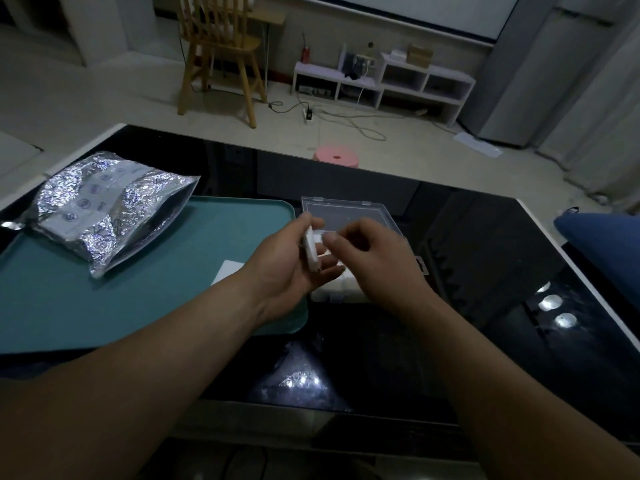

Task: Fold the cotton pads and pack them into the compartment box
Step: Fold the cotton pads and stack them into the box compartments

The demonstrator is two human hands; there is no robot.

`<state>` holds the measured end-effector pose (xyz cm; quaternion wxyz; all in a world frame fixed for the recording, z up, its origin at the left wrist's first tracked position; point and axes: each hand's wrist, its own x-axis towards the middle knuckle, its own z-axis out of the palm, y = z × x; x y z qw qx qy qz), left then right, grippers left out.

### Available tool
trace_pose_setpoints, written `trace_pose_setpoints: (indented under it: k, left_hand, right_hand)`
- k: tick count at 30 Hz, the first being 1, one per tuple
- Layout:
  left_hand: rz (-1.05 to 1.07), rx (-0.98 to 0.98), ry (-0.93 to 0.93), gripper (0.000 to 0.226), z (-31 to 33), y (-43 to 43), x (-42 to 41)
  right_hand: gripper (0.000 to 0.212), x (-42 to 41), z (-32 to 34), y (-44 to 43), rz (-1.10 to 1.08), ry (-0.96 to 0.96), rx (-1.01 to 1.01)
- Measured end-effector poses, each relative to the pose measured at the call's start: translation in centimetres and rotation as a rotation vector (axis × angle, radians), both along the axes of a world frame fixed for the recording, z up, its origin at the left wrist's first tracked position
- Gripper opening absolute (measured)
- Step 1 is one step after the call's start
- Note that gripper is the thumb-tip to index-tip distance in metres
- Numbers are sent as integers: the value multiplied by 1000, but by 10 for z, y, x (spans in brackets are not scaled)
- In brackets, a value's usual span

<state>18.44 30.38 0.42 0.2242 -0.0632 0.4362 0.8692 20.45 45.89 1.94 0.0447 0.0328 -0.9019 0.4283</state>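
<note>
My left hand (291,268) holds a folded white cotton pad (310,249) on edge between thumb and fingers, above the right rim of the teal tray. My right hand (375,258) hovers just right of it with curled fingers, thumb tip close to the pad; whether it touches is unclear. Beneath both hands lies the clear compartment box (349,211) with its lid open toward the far side. White folded pads (341,289) fill its near compartments. One flat white pad (227,270) lies on the tray, partly hidden by my left wrist.
The teal tray (104,289) sits on a black glossy table (485,271). A silver foil bag (104,206) of pads lies open on the tray's far left. A pink stool (336,157) and wooden chair (221,53) stand beyond the table. A blue cushion (602,237) is at right.
</note>
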Motion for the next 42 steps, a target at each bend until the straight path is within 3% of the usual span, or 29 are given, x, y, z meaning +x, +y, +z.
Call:
trace_pose_setpoints:
  k: [2,9,13,18,24,28,31,35,42]
  left_hand:
    - [-41,41,17,31,-1,1,2]
    - [-26,-56,60,31,1,-1,5]
    - [-24,-113,63,37,0,-1,6]
    - [-32,-131,87,30,0,-3,10]
    - [-23,-218,125,28,-1,-5,10]
    - [131,-323,101,29,1,-8,4]
    - [225,-359,52,30,1,-18,-4]
    - [236,-353,16,24,0,-19,-6]
    - [186,-371,58,27,-4,-15,-6]
  right_hand:
    - [34,5,1,-8,92,-20,-1]
    - [22,2,-4,-5,128,-41,-27]
    - [11,0,-4,-4,106,-60,-15]
    - [19,-3,-2,-5,52,-101,2]
    - [14,-3,-1,-8,57,-109,86]
    - [9,-8,6,0,-165,-58,-53]
    - [13,-13,4,13,-280,-146,-121]
    - [17,-15,-12,6,-229,-251,87]
    - [8,-13,-30,-9,-231,-194,424]
